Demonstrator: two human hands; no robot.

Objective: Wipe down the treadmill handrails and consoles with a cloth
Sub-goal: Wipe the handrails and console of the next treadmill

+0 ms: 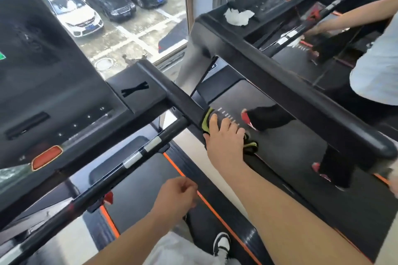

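Two hands: both are seen from above, the right hand [224, 137] stretched forward and the left hand [176, 198] kept nearer the body.
Right hand: it is wrapped over the cloth [207, 120], with the fingers curled across the top and the thumb on the near side, so that the cloth is gripped against the handrail [172, 92].
Cloth: it is black with yellow-green patches and is held on the handrail just past its junction with the crossbar [140, 152]; a fold is seen below the palm.
Left hand: it is closed into a fist in the air above the orange-edged deck, and nothing is seen in it.
Console [53, 92]: it is dark, and a red button [47, 157] is set at its lower edge.
Neighbouring treadmill [301, 96]: a white crumpled wipe [238, 16] is laid on the near left corner of its console, and a second person [377, 66] is standing on its belt with one arm stretched towards its crossbar.
Window: parked cars [71, 12] are seen below.
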